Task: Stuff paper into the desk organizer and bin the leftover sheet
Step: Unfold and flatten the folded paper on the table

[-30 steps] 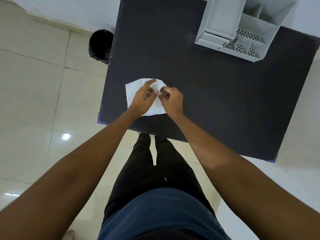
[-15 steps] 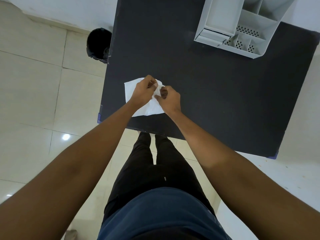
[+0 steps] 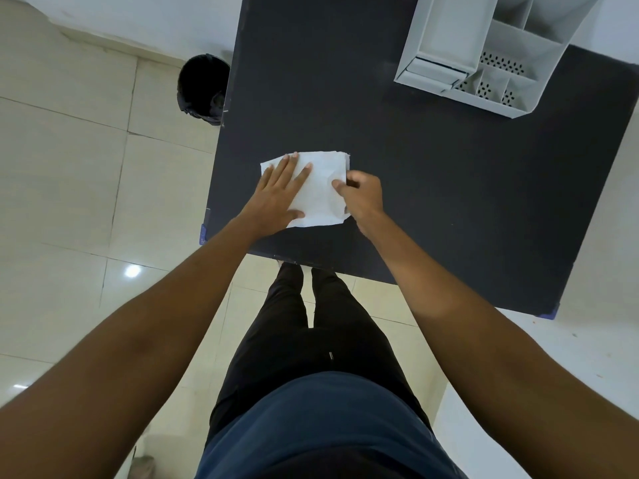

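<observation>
There is one sheet of white paper [image 3: 323,188] on the one dark bench [image 3: 432,188]. Two hands are in view: one left hand [image 3: 276,197] laid flat on the sheet with its fingers [image 3: 287,167] spread, and one right hand [image 3: 361,197] at the sheet's right edge. One grey desk organizer [image 3: 484,50] stands at the bench's far right; it is cut off by the top of the frame, so its compartments cannot be fully counted, though three perforated patches show in its floor. One black bin [image 3: 204,88] sits on the tiled floor beside the bench's left edge.
</observation>
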